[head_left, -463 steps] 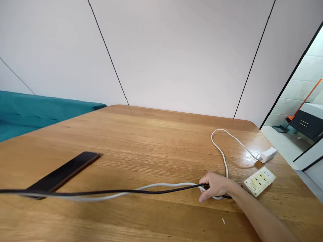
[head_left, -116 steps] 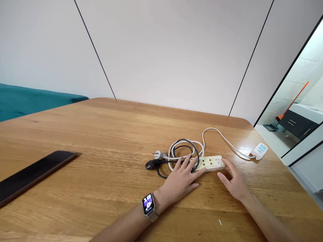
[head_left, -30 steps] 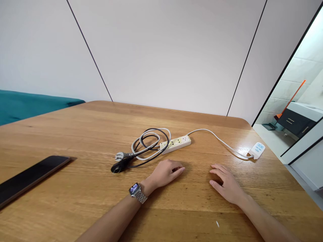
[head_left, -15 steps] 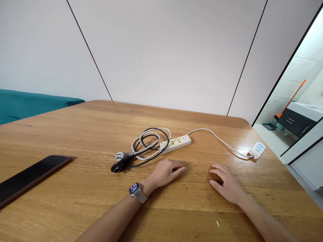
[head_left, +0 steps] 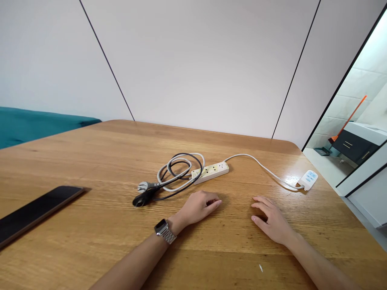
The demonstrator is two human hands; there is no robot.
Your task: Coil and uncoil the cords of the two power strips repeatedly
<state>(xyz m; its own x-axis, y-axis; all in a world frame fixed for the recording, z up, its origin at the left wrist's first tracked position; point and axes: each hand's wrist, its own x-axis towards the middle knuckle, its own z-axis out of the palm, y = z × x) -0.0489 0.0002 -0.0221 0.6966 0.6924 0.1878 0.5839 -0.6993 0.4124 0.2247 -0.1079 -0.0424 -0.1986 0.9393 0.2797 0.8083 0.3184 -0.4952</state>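
Note:
My left hand [head_left: 200,208] rests on the wooden table with its fingers loosely curled and the thumb apart, holding nothing. To its right lies my right hand [head_left: 271,220], fingers spread and also holding nothing. Just beyond my left hand is a white power strip [head_left: 211,173] with several sockets. A grey and white cable and a black cable [head_left: 199,159] are looped together at its left end. Their grey plug [head_left: 144,187] and black plug [head_left: 142,199] lie side by side. From the strip's right end a white cord [head_left: 263,166] runs to a small white box with a blue-marked label [head_left: 308,179].
A dark phone-like slab [head_left: 39,211] lies on the wooden table [head_left: 90,153] at left. A small white scrap [head_left: 261,268] sits near my right forearm. Behind the table stands a pale panelled wall [head_left: 205,72]. Through a doorway at right an orange-handled broom [head_left: 349,120] leans by a dark cabinet [head_left: 352,144].
The watch screen on my left wrist has gone from lit to dark. Both hands and the cables stay where they were.

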